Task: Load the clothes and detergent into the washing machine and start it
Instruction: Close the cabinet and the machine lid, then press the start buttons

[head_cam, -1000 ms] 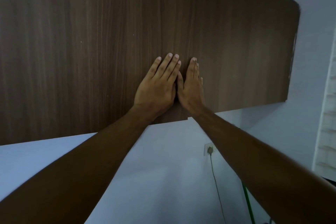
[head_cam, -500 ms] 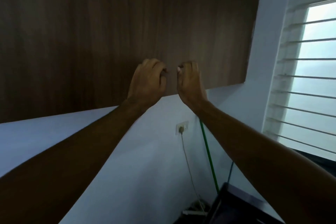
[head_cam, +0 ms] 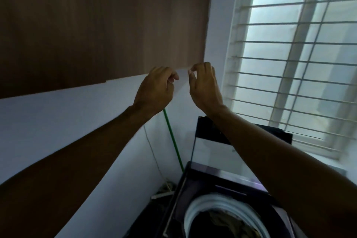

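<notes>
Both grips, left hand (head_cam: 154,91) and right hand (head_cam: 205,87), hang curled and empty side by side at the wooden cabinet's (head_cam: 100,25) lower edge, while the open washing machine (head_cam: 222,179), clothes (head_cam: 228,224) in its drum, sits well below, nearer the right arm.

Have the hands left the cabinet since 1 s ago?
Yes. The left hand and right hand dropped from the wooden cabinet face to below its bottom edge.

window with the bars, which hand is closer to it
Right. The right hand is raised just beside the window; the left hand is farther off, on the cabinet side.
</notes>
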